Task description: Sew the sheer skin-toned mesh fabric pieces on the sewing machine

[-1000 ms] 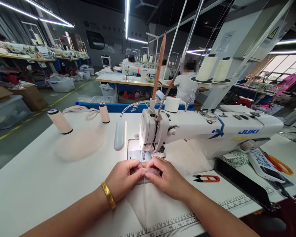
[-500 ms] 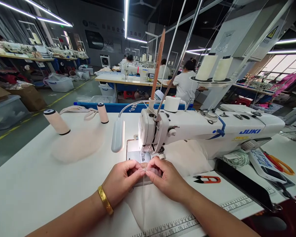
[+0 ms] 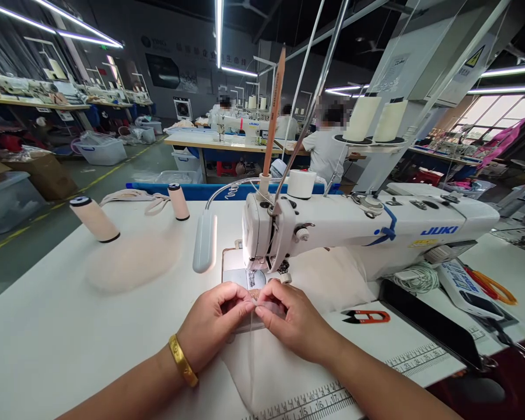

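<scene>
From my end, smooth white surface [image 3: 144, 350] runs wide toward its left edge. A glossy sewing machine [image 3: 332, 227] spans its right side. Soft, sheer cloth [image 3: 245, 361] drapes toward the near edge, its upper end before the needle, where my left hand [image 3: 219, 318] and right hand [image 3: 293, 321] each pinch it. Rightward lie slim orange snips [image 3: 371, 317].

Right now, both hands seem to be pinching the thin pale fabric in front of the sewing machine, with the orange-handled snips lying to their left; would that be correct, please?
Not quite: in the head view, the orange-handled snips lie to the right, on the right hand's side. Otherwise yes: it and the left hand are pinching the thin pale fabric in front of the sewing machine.
</scene>
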Tool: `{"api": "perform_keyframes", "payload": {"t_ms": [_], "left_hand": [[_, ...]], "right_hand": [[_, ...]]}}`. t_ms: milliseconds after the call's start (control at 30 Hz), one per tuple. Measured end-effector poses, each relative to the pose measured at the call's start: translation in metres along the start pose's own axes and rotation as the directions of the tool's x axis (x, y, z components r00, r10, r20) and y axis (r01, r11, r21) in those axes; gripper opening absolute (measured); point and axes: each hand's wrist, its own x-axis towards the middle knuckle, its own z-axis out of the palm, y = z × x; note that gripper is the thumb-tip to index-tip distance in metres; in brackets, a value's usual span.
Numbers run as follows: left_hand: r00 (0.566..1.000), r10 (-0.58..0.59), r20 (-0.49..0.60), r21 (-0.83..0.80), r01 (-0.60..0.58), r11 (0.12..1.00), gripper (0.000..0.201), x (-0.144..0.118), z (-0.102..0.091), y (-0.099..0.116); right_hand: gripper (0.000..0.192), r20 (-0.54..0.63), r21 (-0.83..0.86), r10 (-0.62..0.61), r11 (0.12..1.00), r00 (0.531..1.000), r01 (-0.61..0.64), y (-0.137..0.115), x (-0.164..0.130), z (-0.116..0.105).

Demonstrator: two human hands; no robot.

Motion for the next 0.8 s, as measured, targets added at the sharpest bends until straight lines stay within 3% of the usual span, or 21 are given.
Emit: {"api": "perform_keyframes", "payload": {"t_ms": [467, 600, 800], "left_hand": [[1.0, 0.002, -0.026, 0.013, -0.001, 1.0, 0.038, -0.0014, 0.0014, 0.0008], [1.0, 0.03, 0.005, -0.031, -0.03, 0.999, 0.034, -0.0011, 0.0017, 0.0017], [0.999, 0.045, -0.03, -0.045, -0.046, 0.998, 0.031, -0.0007, 0.005, 0.0022]], "right_hand": [[0.01, -0.019, -0.007, 0.004, 1.0, 1.0, -0.004, -0.0014, 0.0016, 0.0024], [0.009, -0.027, 0.022, 0.04, 0.999, 0.999, -0.04, -0.0014, 0.0017, 0.003], [0.01, 0.008, 0.069, 0.087, 0.994, 0.996, -0.087, -0.0013, 0.0008, 0.0043]]}}
